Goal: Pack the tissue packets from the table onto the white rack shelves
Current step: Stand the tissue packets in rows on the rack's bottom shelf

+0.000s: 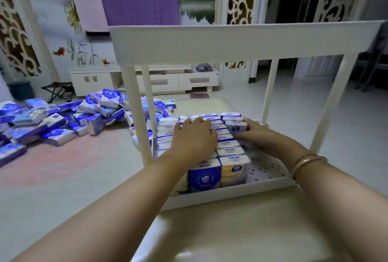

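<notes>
The white rack (241, 41) stands in front of me, its lower shelf (266, 167) holding rows of upright blue, white and yellow tissue packets (231, 152). My left hand (193, 137) lies flat on top of the middle rows, fingers straight. My right hand (256, 133) grips one white-and-purple packet (236, 127) at the far right row, fingers curled round its side. A large loose pile of tissue packets (63, 119) lies on the surface to the left of the rack.
The right part of the lower shelf shows its perforated bottom. Rack legs (136, 114) stand between the pile and the shelf. A white TV cabinet (168, 81) and a small folding stool (58, 91) stand behind, with tiled floor (294, 114) to the right.
</notes>
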Motion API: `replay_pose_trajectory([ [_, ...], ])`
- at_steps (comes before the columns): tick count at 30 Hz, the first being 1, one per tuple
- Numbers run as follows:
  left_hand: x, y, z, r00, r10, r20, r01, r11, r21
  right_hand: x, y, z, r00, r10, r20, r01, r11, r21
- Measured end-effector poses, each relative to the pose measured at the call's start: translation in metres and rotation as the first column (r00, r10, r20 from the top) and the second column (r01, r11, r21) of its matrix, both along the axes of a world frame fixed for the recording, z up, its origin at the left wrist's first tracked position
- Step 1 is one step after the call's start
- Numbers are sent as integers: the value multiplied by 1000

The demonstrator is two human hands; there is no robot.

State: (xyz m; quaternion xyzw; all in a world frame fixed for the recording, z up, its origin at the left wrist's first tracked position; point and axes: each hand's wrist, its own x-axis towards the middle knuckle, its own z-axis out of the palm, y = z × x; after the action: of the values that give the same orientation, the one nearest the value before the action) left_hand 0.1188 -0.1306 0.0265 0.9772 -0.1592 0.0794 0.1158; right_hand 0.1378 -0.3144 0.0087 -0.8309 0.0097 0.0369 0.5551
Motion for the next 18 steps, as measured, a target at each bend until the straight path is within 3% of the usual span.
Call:
replay_pose_trajectory([
  [5,-2,-1,1,1000,15,1,-15,1000,-23,2,-1,-15,997,-35,70,54,957,-284],
  [12,-4,1,5,999,-9,-44,7,999,-44,9,7,-12,998,-59,-28,44,925,-378],
  [15,-8,2,11,998,-3,-65,-3,996,-94,-6,7,-2,998,-59,18,62,924,-377],
  [18,-19,5,22,999,-15,-45,5,975,-222,-31,6,15,986,-117,121,162,858,-488],
])
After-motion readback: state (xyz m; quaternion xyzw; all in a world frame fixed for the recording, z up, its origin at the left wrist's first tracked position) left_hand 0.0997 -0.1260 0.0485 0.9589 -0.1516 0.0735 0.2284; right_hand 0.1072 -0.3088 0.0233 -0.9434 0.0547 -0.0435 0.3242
